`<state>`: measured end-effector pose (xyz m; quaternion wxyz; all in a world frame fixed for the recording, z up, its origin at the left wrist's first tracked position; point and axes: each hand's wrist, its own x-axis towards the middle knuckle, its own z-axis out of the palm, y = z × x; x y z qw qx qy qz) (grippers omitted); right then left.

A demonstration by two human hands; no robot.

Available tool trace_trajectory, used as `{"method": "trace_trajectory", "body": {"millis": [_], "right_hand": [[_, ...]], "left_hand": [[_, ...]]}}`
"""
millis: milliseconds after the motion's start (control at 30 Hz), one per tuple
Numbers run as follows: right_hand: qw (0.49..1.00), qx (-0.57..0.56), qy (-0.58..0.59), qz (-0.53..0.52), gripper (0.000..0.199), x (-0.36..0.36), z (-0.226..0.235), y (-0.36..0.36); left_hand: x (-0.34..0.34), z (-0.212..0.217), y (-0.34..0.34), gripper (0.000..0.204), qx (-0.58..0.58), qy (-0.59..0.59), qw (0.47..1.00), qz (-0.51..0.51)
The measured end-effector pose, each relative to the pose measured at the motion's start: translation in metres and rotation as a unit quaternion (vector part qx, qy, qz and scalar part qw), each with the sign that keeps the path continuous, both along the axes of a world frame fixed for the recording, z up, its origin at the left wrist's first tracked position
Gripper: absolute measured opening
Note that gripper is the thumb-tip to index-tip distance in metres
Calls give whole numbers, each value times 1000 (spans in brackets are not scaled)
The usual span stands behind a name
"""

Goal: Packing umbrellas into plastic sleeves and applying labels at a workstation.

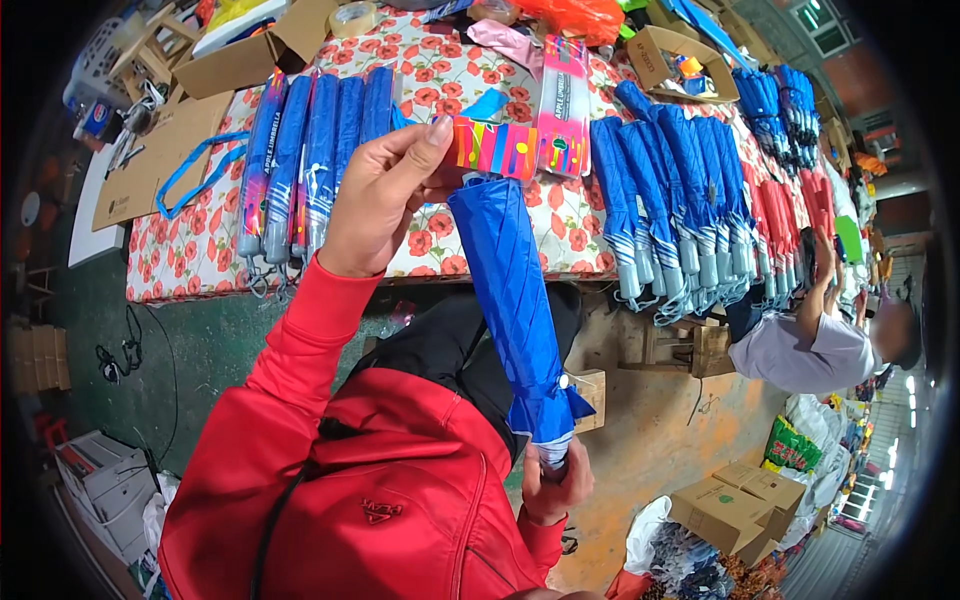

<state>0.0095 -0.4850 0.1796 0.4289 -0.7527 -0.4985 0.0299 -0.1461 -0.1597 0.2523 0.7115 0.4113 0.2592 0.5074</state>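
Note:
My left hand (385,190) pinches a brightly coloured printed sleeve (495,150) between thumb and fingers, above the table's near edge. Just beneath the sleeve is the top end of a folded blue umbrella (512,310), slanting down toward my body; whether that end is inside the sleeve I cannot tell. Lower down, my right hand (560,485) is closed round the umbrella's handle end, which the fingers mostly hide. Beyond the held sleeve lies a pink and clear printed sleeve (565,95) on the table.
On the flowered tablecloth (440,235), sleeved blue umbrellas (320,150) lie left, bare blue umbrellas (680,190) right, red umbrellas (770,225) beyond. Cardboard boxes (680,60) stand behind. A co-worker (825,335) sits at the right. An open carton (735,505) is on the floor.

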Motion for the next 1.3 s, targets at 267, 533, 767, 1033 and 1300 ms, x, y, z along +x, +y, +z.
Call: {"method": "trace_trajectory", "body": {"millis": [267,533,767,1033,1300], "right_hand": [[996,11,-89,-16,41,-1,-4,2],[997,16,-75,-17,42,-12,-6,4],[998,8,-59,19,42,-17,-6,-2],[997,0,-63,41,45,-17,-4,-7],[996,-2,-82,15,41,-12,1,0]], "left_hand": [[-9,7,2,28,71,121,990,-15],[-10,10,-2,26,142,213,966,28],[-7,3,2,21,99,51,993,49],[-20,-10,4,14,70,5,998,1],[-18,-16,2,17,40,56,996,50]]}}
